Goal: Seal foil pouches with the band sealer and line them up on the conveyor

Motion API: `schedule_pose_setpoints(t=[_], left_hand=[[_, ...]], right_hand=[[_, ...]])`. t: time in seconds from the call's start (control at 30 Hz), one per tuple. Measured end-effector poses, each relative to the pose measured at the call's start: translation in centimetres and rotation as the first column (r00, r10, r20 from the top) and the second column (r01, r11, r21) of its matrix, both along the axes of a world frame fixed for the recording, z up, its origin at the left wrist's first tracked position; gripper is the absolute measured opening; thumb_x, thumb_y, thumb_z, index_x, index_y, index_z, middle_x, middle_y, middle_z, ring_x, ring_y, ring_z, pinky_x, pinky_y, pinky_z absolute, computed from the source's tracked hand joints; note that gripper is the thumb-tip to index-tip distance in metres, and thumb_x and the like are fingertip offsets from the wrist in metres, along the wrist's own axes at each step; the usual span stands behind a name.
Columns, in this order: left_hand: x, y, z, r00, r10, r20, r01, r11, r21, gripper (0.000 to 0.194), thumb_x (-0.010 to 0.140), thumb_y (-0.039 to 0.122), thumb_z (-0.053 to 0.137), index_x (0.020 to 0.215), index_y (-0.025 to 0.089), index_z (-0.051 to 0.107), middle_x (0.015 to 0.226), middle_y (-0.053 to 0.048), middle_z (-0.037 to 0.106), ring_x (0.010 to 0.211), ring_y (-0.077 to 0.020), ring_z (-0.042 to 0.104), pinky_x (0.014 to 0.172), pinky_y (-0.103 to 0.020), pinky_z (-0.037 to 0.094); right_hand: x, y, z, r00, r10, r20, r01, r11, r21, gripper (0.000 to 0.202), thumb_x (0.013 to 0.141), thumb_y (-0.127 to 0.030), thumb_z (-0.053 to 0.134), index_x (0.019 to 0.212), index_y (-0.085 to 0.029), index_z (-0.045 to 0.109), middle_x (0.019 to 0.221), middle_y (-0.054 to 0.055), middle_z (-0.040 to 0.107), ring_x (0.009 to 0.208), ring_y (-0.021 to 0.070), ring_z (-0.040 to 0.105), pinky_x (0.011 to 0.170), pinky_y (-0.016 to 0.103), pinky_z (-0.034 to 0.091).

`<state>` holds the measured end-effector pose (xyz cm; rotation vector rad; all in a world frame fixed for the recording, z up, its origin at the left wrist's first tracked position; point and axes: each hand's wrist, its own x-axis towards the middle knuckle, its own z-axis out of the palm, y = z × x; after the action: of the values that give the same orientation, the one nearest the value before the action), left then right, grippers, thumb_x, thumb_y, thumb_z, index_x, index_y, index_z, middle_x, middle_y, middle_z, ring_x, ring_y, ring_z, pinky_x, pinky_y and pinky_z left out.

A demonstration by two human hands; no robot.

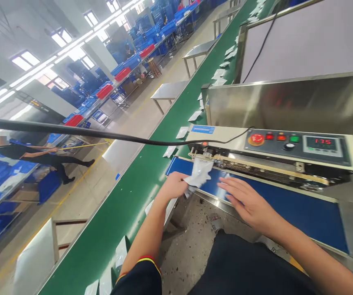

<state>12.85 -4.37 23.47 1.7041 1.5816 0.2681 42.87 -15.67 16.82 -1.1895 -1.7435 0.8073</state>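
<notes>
My left hand (174,187) pinches the near left edge of a small white pouch (201,169). The pouch's upper edge reaches the left end of a band sealer (222,137), at its sealing band. Beneath it runs the sealer's blue conveyor belt (287,209). My right hand (247,203) hovers over that belt, to the right of the pouch and apart from it. Its fingers are stretched out and hold nothing. A part of something below the pouch, beside my left fingers, is too unclear to name.
A long green conveyor (139,196) carries several white pouches (182,132) past the sealer's left side. A black cable (102,134) crosses the view above it. The control panel (299,143) has lit buttons and a red display. Across the aisle, a person (41,153) grips a yellow line.
</notes>
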Motion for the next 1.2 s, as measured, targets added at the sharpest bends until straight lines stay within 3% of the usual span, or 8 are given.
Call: schedule_pose_setpoints(t=[0.13,0.27,0.43,0.6,0.8,0.93,1.13,1.2], left_hand=[[10.0,-3.2,-0.2,0.892,-0.414,0.182,0.442,0.882,-0.162,0.034,0.089,0.041,0.062,0.069,0.017,0.076,0.064,-0.001,0.069,0.068,-0.0177,0.049,0.063,-0.028,0.040],[15.6,-6.8,-3.7,0.906,-0.273,0.324,0.353,0.909,-0.222,0.061,0.103,0.062,0.053,0.085,0.012,0.084,0.067,-0.003,0.071,0.060,-0.0157,0.053,0.060,-0.027,0.041],[21.7,-10.4,-7.0,0.854,-0.324,0.408,0.407,0.903,-0.136,0.068,0.087,0.064,0.082,0.134,0.014,0.085,0.082,-0.006,0.082,0.071,-0.0204,0.068,0.069,-0.029,0.051],[27.7,-12.2,-7.9,0.816,-0.434,0.381,0.473,0.881,-0.009,0.042,0.100,0.056,0.070,0.114,0.021,0.090,0.084,-0.006,0.083,0.077,-0.0219,0.071,0.078,-0.031,0.055],[31.7,-13.5,-8.9,0.906,-0.254,0.339,0.265,0.964,0.016,0.038,0.097,0.055,0.076,0.112,0.023,0.089,0.095,-0.007,0.085,0.072,-0.0212,0.069,0.074,-0.032,0.056],[32.6,-13.9,-9.6,0.864,-0.353,0.359,0.379,0.926,-0.002,0.039,0.102,0.051,0.067,0.091,0.019,0.087,0.077,-0.004,0.077,0.069,-0.0182,0.061,0.068,-0.029,0.047],[34.9,-10.8,-10.4,0.949,-0.139,0.284,0.227,0.925,-0.306,0.042,0.099,0.041,0.072,0.065,0.017,0.076,0.054,0.002,0.057,0.052,-0.0119,0.042,0.055,-0.027,0.032],[36.1,-9.4,-10.7,0.961,-0.008,0.275,0.123,0.907,-0.403,0.041,0.095,0.039,0.078,0.061,0.017,0.074,0.050,0.004,0.051,0.049,-0.0107,0.037,0.052,-0.026,0.029]], right_hand=[[3.0,0.5,1.7,0.991,0.107,0.076,-0.108,0.994,0.010,0.040,0.114,-0.052,0.054,0.122,-0.030,0.087,0.129,0.008,0.084,0.122,0.0322,0.076,0.111,0.051,0.061],[9.3,-4.3,-0.5,0.969,-0.248,0.002,0.244,0.953,-0.178,0.052,0.111,-0.067,0.052,0.101,-0.029,0.086,0.104,0.008,0.085,0.091,0.0275,0.078,0.083,0.037,0.065],[13.7,-9.8,-3.8,0.734,-0.678,-0.041,0.639,0.710,-0.297,0.066,0.098,-0.087,0.060,0.096,-0.026,0.085,0.095,0.008,0.085,0.085,0.0285,0.079,0.078,0.034,0.064],[15.7,-11.9,-4.1,0.580,-0.800,-0.153,0.717,0.591,-0.369,0.073,0.093,-0.092,0.063,0.096,-0.023,0.084,0.093,0.010,0.084,0.083,0.0285,0.079,0.078,0.034,0.065],[17.1,-12.7,-3.2,0.484,-0.863,-0.147,0.780,0.501,-0.374,0.066,0.093,-0.086,0.068,0.096,-0.023,0.086,0.093,0.011,0.084,0.084,0.0290,0.079,0.079,0.035,0.066],[18.0,-13.5,-4.2,0.476,-0.871,-0.125,0.757,0.478,-0.446,0.057,0.088,-0.076,0.073,0.093,-0.022,0.086,0.091,0.011,0.084,0.082,0.0291,0.079,0.074,0.033,0.065],[21.4,-12.5,-7.5,0.275,-0.961,-0.003,0.631,0.183,-0.754,0.041,0.069,-0.053,0.084,0.087,-0.016,0.086,0.079,0.009,0.080,0.062,0.0217,0.067,0.048,0.027,0.046],[22.1,-10.8,-8.4,0.182,-0.979,-0.094,0.544,0.180,-0.820,0.039,0.063,-0.048,0.086,0.084,-0.016,0.085,0.074,0.008,0.077,0.060,0.0209,0.065,0.048,0.028,0.047]])
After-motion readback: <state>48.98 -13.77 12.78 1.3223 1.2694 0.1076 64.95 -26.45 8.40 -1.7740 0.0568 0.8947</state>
